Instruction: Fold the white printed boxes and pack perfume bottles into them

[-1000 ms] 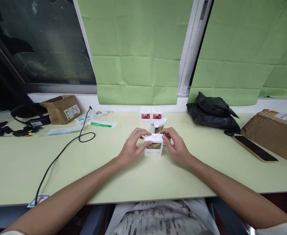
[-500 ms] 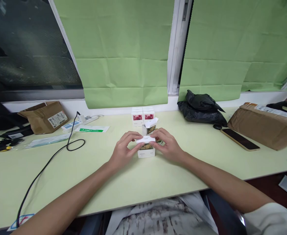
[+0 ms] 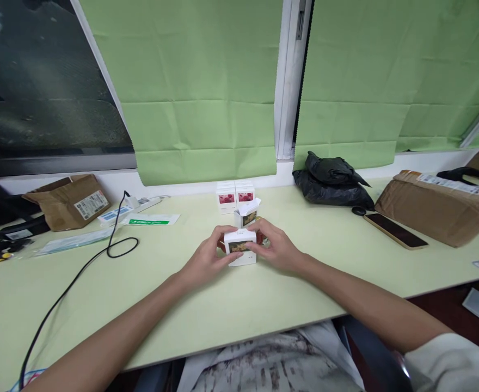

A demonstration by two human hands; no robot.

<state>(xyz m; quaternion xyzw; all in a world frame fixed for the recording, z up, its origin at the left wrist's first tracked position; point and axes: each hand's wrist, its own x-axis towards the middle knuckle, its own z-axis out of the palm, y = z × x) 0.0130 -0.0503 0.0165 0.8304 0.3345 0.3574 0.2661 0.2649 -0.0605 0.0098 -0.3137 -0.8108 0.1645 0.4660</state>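
Note:
A small white carton (image 3: 243,260) with a dark picture panel on its front stands upright before me, its top flap lying flat. My left hand (image 3: 208,252) grips its left side, thumb across the front and fingers round the back. On the opposite side my right hand (image 3: 275,246) holds the carton too, its thumb at the front picture. Just behind stands a similar carton (image 3: 238,219) with its white flaps raised. A small shiny item behind my right fingers is mostly hidden. Farther back are white boxes (image 3: 226,206) with red pictures, side by side.
Left on the table lie an open brown box (image 3: 55,209), a black cable (image 3: 80,274) and a green-and-white packet (image 3: 152,219). To the right are a black plastic bag (image 3: 331,188), a phone (image 3: 394,231) and a large cardboard box (image 3: 439,212). The table's front edge runs close to my lap.
The carton's top flap, raised under my fingers earlier, now lies down flat. My thumbs have moved lower onto its front face. The view has shifted slightly.

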